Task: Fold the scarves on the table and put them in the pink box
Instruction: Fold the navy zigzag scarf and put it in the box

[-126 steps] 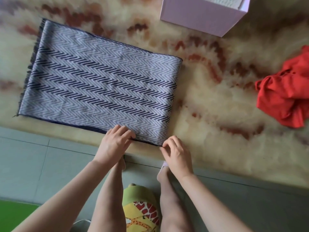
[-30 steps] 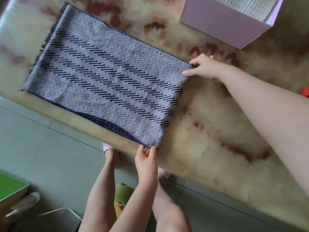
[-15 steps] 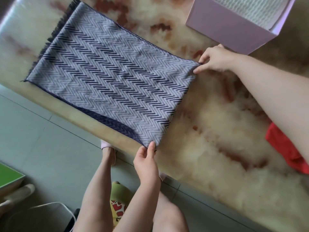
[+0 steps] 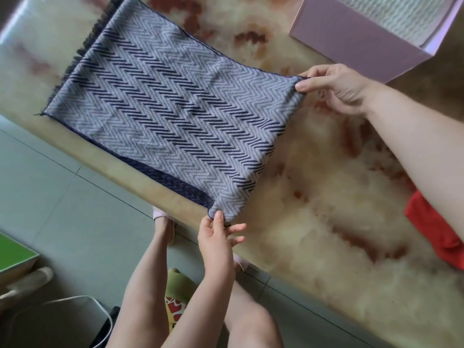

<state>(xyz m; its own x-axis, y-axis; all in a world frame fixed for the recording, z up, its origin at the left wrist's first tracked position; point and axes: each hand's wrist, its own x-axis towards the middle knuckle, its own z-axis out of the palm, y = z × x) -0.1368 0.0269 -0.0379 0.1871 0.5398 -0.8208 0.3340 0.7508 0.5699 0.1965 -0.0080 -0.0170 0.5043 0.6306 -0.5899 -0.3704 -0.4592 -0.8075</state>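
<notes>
Scarf (image 4: pixel 170 116) lies flat on the table (image 4: pixel 313 222), fringed end at 10 o'clock. Left hand (image 4: pixel 216 237) pinches its 6 o'clock corner, right hand (image 4: pixel 336 89) its 2 o'clock corner. Best: lift both level, lay across, match edges. Pink box (image 4: pixel 356 38) at 1 o'clock.

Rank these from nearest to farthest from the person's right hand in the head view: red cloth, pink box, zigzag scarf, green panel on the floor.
1. zigzag scarf: the right hand pinches its far corner.
2. pink box: just beyond the hand, table's far right.
3. red cloth: right edge, nearer the person.
4. green panel: floor, far left.
</notes>
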